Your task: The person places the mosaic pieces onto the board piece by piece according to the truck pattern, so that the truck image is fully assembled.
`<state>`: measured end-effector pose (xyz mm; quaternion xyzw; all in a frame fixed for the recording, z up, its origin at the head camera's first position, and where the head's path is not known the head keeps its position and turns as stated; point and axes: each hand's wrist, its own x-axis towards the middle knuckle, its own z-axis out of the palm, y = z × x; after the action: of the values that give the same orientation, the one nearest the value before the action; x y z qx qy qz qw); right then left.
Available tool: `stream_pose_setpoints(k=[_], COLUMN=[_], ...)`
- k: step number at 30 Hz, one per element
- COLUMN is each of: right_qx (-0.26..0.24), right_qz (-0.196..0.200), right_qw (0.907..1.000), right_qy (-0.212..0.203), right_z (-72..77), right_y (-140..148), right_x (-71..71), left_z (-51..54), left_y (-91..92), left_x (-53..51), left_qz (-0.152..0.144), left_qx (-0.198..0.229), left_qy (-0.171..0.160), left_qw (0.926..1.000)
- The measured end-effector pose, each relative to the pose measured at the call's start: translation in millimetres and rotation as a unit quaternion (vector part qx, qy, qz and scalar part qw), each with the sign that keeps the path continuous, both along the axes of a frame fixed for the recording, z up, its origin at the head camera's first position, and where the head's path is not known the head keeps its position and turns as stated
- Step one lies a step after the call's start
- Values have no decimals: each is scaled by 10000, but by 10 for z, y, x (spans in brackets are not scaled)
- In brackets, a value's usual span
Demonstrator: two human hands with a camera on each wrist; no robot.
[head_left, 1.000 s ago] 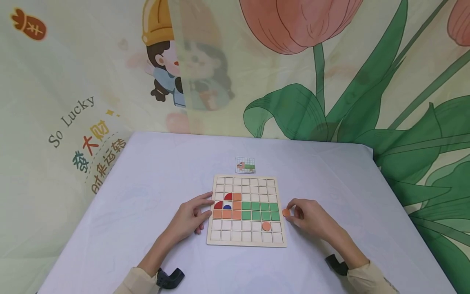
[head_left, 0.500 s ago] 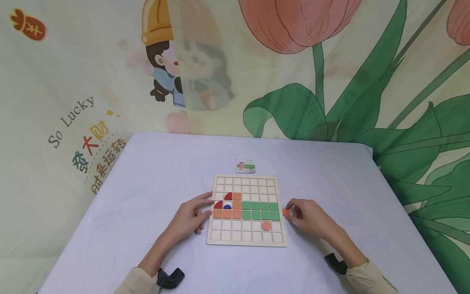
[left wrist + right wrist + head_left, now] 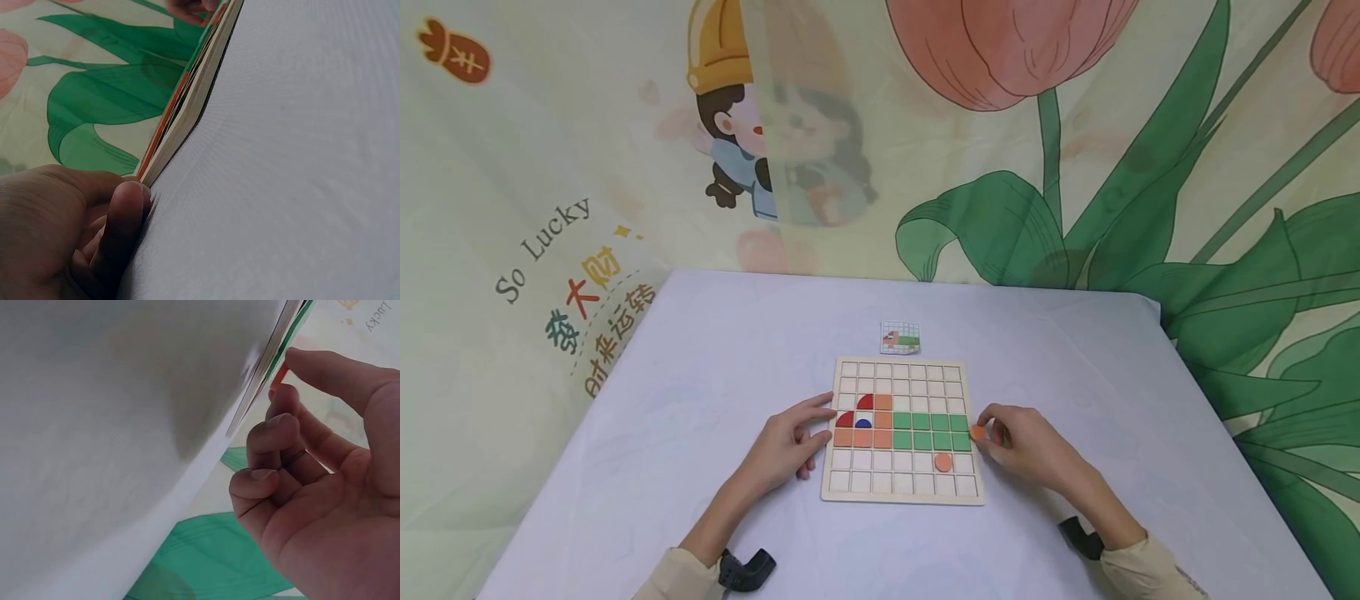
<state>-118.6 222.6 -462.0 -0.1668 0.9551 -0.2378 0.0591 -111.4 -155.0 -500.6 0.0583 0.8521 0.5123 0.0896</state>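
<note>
In the head view a square wooden grid board (image 3: 859, 490) lies on the table, with green, orange, red and blue pieces in its cells. My left hand (image 3: 784, 442) touches the board's left edge with thumb and fingertips; in the left wrist view the thumb (image 3: 128, 206) rests against that edge. My right hand (image 3: 1026, 440) pinches an orange disc (image 3: 977, 432) between thumb and index finger, at the board's right edge beside the green squares (image 3: 942, 431). The right wrist view shows the disc (image 3: 280, 375) edge-on, its other fingers curled. A second orange disc (image 3: 943, 462) lies in a lower cell.
A small picture card (image 3: 900, 337) with a coloured grid pattern lies just behind the board. White cloth (image 3: 700, 375) covers the table. Behind it hangs a printed backdrop (image 3: 827, 250). Each wrist wears a black strap mount (image 3: 747, 571).
My right hand has moved slightly left, bringing its orange disc from beside the board to its right edge. My left hand stays at the left edge.
</note>
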Motion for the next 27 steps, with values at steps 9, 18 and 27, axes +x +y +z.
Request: stream_pose_setpoints(k=[9,18,27], right_qx=[-184,-327,-158], right_qz=[535,860,1283], right_qw=[9984,9954,9915], right_qy=[-57,-267,-155], right_z=[27,27,19], right_y=[-242,-544,-857], right_x=[31,73,100], left_z=[16,1,20], left_y=[-3,3,-10], left_x=[15,8,1], left_qz=[-27,-13,-95], left_qx=[13,0,-37], left_qy=[22,33,43], left_qw=[10000,10000,9999])
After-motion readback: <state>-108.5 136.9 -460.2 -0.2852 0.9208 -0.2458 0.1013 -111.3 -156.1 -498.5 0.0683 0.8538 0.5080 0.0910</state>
